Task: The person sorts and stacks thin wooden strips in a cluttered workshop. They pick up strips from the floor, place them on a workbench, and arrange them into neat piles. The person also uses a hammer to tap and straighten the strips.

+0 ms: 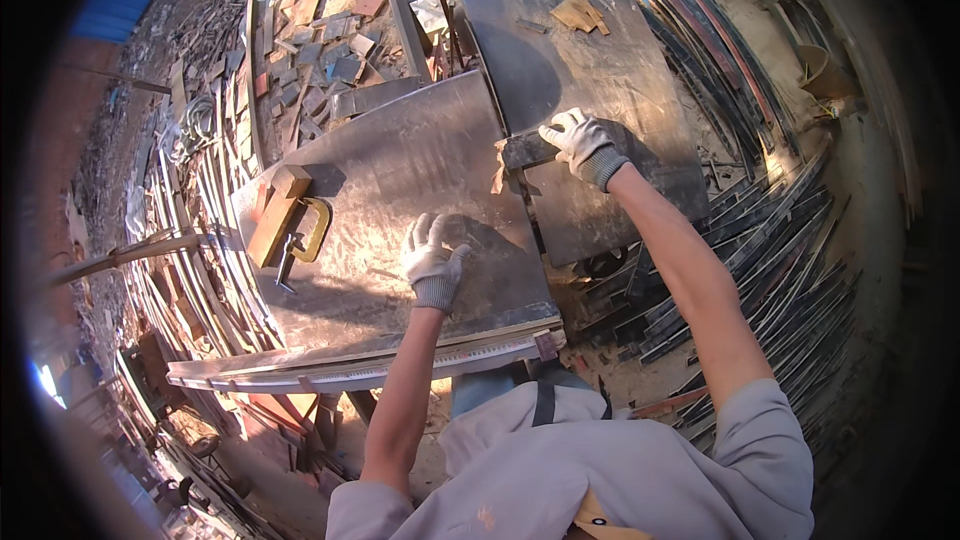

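Note:
My left hand (432, 258), in a pale knitted work glove, rests on or just over the near metal tabletop (400, 155). Its fingers are spread a little and nothing is in them. Farther right, my gloved right hand (582, 148) has its fingers curled over the end of a short dark piece of board (528, 150). That piece lies across the gap between the two tabletops, and its left end is splintered and light brown. Part of my grip is hidden behind the glove. A thin sliver of wood (382, 272) lies left of my left hand.
A yellow clamp (316, 230) holds wooden blocks (272, 228) at the left edge. Along the front edge runs a measuring scale (400, 374). The second metal top (620, 70) bears a broken wood scrap (580, 14). Offcuts (345, 70) and long strips (740, 270) are heaped around.

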Tool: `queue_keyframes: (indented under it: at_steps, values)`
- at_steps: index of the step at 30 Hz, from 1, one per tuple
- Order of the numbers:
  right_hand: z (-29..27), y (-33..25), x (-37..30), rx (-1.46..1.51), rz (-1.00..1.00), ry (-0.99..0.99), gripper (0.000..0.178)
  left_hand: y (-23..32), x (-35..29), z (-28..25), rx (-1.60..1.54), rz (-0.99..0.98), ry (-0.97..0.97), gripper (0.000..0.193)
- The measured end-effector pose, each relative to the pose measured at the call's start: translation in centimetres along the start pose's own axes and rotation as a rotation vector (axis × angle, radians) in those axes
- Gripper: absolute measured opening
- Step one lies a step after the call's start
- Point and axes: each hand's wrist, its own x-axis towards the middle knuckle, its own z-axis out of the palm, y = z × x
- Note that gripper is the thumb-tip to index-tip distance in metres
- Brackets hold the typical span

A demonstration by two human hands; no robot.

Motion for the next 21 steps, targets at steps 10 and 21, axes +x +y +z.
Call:
queue_keyframes:
  at_steps: [10, 21]
  values:
    - [-2.2, -0.4, 2.3, 0.018, 0.083, -0.049, 0.059, -1.7, -2.5, -0.4, -0.019, 0.029, 0.002, 0.079]
    - [-3.0, 0.4, 4.2, 0.017, 0.082, -0.114, 0.058, -1.5, -2.7, -0.7, -0.032, 0.033, 0.030, 0.077]
